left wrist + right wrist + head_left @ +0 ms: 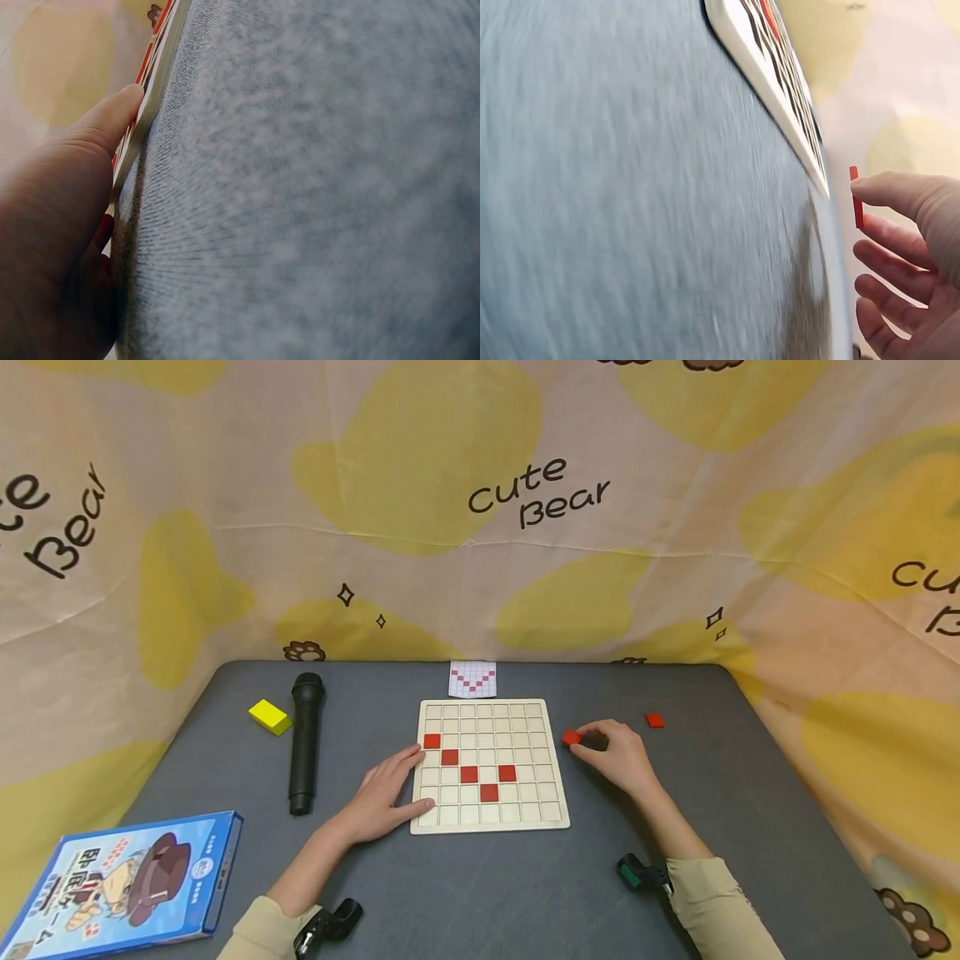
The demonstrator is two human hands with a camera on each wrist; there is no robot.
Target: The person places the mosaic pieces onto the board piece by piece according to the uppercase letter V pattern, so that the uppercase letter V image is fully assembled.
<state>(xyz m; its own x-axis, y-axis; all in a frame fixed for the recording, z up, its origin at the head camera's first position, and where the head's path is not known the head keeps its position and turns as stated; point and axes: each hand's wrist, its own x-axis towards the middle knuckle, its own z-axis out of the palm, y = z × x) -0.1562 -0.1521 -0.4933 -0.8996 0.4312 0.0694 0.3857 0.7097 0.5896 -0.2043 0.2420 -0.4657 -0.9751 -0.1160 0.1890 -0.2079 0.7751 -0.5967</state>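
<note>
A square white grid board (457,819) lies mid-table, with several red square tiles set in its cells, such as one tile (489,793) lowest on the board. My left hand (381,799) rests at the board's left edge, thumb and fingers spread along it; its thumb (112,120) touches the rim in the left wrist view. To the right of the board, my right hand (617,755) pinches a red tile (856,199) between thumb and index finger, the other fingers loosely curled. Farther right a single red tile (655,720) lies on the table.
Behind the board stands a small pattern card (472,679) with a V of red squares. On the left are a black microphone (304,743), a yellow block (270,717) and a blue illustrated box (127,885). A printed cloth (465,577) hangs behind the grey table (480,893).
</note>
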